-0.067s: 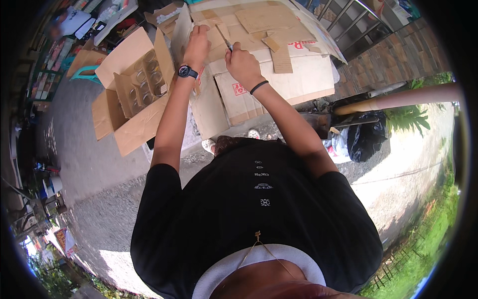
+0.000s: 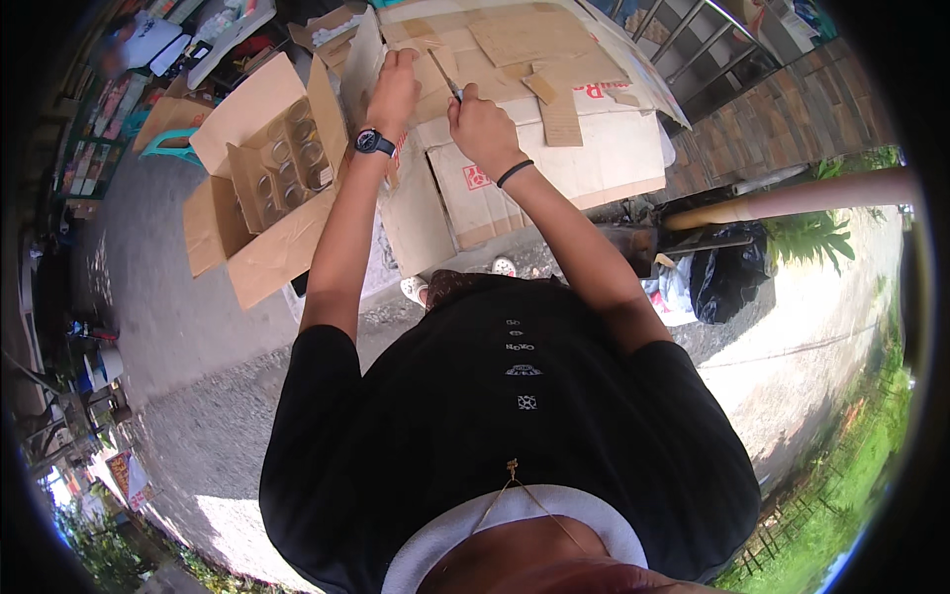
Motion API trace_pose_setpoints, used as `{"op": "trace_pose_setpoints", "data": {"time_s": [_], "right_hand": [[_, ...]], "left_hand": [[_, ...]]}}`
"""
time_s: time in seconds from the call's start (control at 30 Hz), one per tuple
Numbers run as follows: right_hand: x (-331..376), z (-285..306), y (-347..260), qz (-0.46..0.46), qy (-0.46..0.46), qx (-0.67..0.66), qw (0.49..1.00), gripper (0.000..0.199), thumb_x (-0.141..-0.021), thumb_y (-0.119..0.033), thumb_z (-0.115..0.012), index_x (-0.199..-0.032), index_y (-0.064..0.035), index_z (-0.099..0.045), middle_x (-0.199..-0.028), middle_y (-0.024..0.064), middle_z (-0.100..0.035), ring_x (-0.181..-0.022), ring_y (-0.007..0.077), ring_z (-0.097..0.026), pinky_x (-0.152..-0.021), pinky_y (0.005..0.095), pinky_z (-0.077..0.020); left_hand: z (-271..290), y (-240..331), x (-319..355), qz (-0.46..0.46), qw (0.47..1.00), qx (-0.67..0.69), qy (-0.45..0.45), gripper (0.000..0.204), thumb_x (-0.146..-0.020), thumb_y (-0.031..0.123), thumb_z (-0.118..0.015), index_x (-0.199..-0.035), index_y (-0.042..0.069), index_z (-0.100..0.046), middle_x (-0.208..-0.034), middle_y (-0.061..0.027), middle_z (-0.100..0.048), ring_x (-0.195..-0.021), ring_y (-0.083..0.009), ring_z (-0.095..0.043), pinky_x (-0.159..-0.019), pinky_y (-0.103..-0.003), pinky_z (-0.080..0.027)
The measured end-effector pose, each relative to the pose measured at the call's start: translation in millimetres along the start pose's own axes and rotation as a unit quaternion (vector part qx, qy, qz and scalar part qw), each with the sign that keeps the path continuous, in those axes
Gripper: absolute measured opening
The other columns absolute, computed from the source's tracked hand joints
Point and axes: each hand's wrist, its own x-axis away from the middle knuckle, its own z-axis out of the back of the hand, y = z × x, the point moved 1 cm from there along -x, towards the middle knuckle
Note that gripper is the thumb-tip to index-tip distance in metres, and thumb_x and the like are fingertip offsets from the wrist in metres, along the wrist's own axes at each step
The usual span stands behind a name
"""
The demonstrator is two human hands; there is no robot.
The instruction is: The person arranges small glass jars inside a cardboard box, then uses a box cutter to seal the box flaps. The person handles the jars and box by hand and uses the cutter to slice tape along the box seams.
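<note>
Your left hand pins the cardboard sheet flat at top centre (steadying it) while your right hand grips a thin blade.

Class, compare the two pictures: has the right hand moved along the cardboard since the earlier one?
No. The right hand sits at the same spot beside the red mark on the cardboard, gripping a thin tool.

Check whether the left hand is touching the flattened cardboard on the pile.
Touching. The head view shows the left hand pressed flat on the cardboard sheet, with no gap under the fingers.
</note>
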Motion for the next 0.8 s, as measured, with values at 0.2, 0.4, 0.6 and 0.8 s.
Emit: {"op": "trace_pose_setpoints", "data": {"time_s": [0.2,0.4,0.6,0.8], "right_hand": [[-6,-1,1,-0.007,-0.006,0.027,1.0,0.034,-0.097,-0.034,-0.048,-0.099,0.0,-0.053,-0.075,0.0238,-0.068,-0.072,0.0407,-0.07,-0.061,0.0496,-0.0568],[-5,-5,5,-0.009,-0.016,0.025,1.0,0.033,-0.097,-0.033,-0.048,-0.099,0.0003,-0.052,-0.076,0.0242,-0.068,-0.073,0.0407,-0.07,-0.062,0.0495,-0.0568],[-1,3,-4,-0.001,-0.011,0.013,1.0,0.032,-0.097,-0.031,-0.049,-0.098,0.0009,-0.052,-0.076,0.0242,-0.068,-0.073,0.0398,-0.07,-0.061,0.0491,-0.0569],[1,-7,-10,-0.012,-0.006,0.032,0.999,0.03,-0.097,-0.028,-0.049,-0.096,0.0011,-0.051,-0.076,0.0232,-0.068,-0.073,0.0384,-0.071,-0.061,0.0457,-0.0578]], "left_hand": [[1,7,-2,0.018,0.999,-0.016,-0.023,0.041,-0.077,-0.005,-0.056,-0.118,0.0,-0.054,-0.116,-0.0243,-0.055,-0.107,-0.0427,-0.058,-0.093,-0.046,-0.049],[-2,16,-2,0.022,0.999,-0.025,-0.001,0.028,-0.085,0.001,-0.056,-0.112,0.0,-0.058,-0.108,-0.0228,-0.06,-0.103,-0.0425,-0.059,-0.088,-0.049,-0.05],[-8,17,-3,0.007,0.999,-0.024,0.047,0.015,-0.089,0.003,-0.054,-0.102,-0.002,-0.06,-0.1,-0.0229,-0.062,-0.098,-0.0414,-0.061,-0.082,-0.047,-0.051],[-9,20,-4,0.043,0.999,-0.011,0.031,0.015,-0.085,-0.002,-0.053,-0.099,-0.001,-0.061,-0.098,-0.0229,-0.062,-0.096,-0.0396,-0.062,-0.081,-0.045,-0.051]]}}
